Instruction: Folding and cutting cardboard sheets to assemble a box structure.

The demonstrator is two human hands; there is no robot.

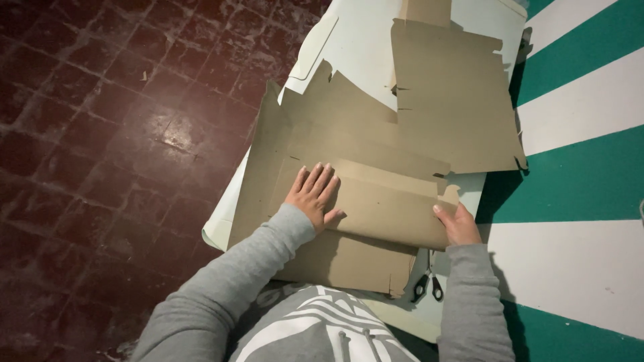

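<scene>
Pressing flat, the left hand (313, 194) steadies the folded brown cardboard sheet (386, 211) while the right hand (459, 224) pinches its edge, keeping the fold.

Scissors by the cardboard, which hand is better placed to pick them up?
The right hand, probably. It grips the folded cardboard's right edge just above the scissors, while the left hand presses flat on the panel, farther away.

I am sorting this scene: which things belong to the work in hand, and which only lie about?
In hand:
folded brown cardboard panel, under left hand, gripped by right hand
large brown cardboard sheet beneath

Lying about:
black-handled scissors
second brown cardboard sheet
white board
</scene>
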